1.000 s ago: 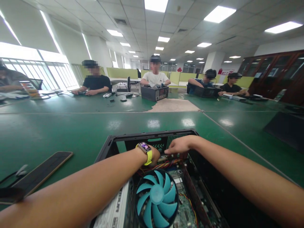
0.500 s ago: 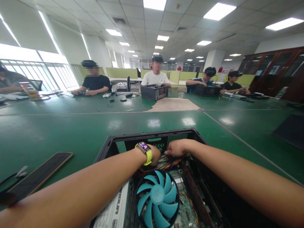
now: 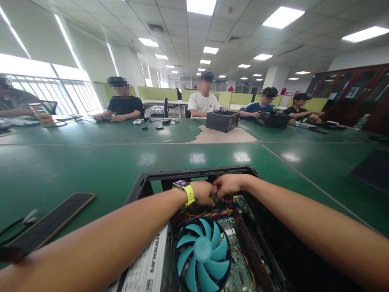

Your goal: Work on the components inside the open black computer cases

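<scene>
The black computer case (image 3: 170,173) lies open-topped on the green table (image 3: 91,166), well short of its far edge. Toward the case's left edge sits a white-labelled box (image 3: 146,263); beside it, a turquoise-bladed fan (image 3: 203,249) faces up over the circuit board (image 3: 240,267). Multicoloured wires (image 3: 223,212) bunch between fan and far edge.

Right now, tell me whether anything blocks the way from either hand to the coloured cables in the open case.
Nothing visible does: the left hand and right hand are close together inside the case, just beyond the coloured cables. Any cable contact is hidden.
</scene>
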